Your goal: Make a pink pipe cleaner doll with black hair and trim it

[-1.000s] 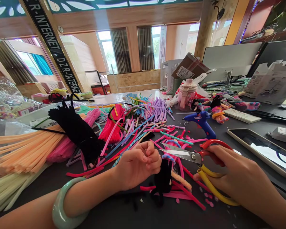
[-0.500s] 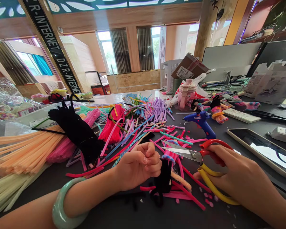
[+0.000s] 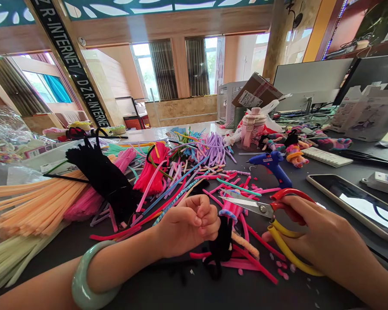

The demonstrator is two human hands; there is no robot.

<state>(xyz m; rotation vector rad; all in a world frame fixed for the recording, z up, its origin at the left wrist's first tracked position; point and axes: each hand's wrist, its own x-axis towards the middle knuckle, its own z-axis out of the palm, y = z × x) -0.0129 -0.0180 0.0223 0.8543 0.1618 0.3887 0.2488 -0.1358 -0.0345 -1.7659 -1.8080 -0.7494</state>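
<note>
Scissors (image 3: 263,209) blades sit closer together than earlier, centre-right; right hand (image 3: 326,232) grips handles (image 3: 286,247); left hand (image 3: 190,221), centre, curls fingers closed.

- From the person's head, the view looks forward and down across the dark table (image 3: 148,286).
- Left hand (image 3: 192,221) and right hand (image 3: 325,234) are near.
- Windows (image 3: 145,71) stand far beyond.

The scissors (image 3: 267,210) have red and yellow handles (image 3: 286,192).
</note>
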